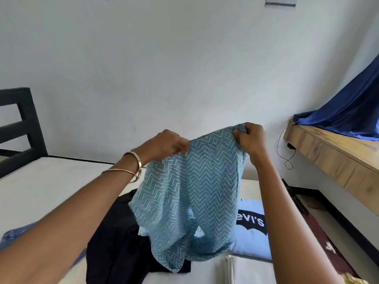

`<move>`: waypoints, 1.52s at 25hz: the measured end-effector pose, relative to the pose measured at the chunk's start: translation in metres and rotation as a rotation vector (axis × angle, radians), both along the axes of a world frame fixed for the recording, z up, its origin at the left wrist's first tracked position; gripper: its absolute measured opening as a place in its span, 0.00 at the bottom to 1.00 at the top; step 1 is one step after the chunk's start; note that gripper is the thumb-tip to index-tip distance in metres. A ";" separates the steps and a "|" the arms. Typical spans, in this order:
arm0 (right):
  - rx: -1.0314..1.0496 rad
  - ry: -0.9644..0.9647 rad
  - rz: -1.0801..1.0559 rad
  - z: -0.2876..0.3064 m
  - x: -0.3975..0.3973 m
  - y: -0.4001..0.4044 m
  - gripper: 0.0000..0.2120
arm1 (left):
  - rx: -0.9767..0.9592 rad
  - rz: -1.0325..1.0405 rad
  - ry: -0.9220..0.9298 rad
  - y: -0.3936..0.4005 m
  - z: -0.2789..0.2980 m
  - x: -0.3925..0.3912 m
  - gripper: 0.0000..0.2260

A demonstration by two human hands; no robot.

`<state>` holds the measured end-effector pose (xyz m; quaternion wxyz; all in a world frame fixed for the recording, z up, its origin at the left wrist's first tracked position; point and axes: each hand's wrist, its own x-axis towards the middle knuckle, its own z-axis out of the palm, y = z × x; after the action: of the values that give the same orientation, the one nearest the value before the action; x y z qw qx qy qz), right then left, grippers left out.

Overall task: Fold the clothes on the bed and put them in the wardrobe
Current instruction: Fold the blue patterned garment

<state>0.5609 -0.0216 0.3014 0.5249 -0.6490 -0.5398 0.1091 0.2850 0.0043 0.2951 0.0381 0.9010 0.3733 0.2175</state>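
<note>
Here, both hands' fingers pinching chevron garment [190, 191] — above white bed [51, 181], pale wall [164, 68].

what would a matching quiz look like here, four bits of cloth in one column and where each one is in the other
Things:
1. zigzag garment
2. black garment
3. light blue t-shirt
4. dark blue cloth

Places:
A. draped on the wooden shelf at the right
B. held up in the air by both hands
C. folded on the bed, logo facing up
D. spread on the bed under the left arm

Pairs: 1-B, 2-D, 3-C, 4-A

The left hand and right hand each pinch a top corner of the zigzag garment.
</note>
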 end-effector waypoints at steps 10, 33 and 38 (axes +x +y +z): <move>0.304 -0.543 0.445 -0.048 -0.085 -0.030 0.13 | -0.504 0.549 -0.650 0.018 0.014 0.011 0.11; 0.156 0.532 0.168 -0.067 -0.091 -0.007 0.07 | -0.334 0.727 -0.837 0.036 0.019 0.014 0.09; 0.119 0.513 0.368 -0.056 -0.086 -0.008 0.12 | -0.232 0.707 -0.718 0.032 0.022 0.014 0.10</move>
<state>0.4752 -0.0293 0.2455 0.6523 -0.4600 -0.5037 0.3305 0.2992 0.0360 0.3171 0.1874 0.5783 0.6402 0.4697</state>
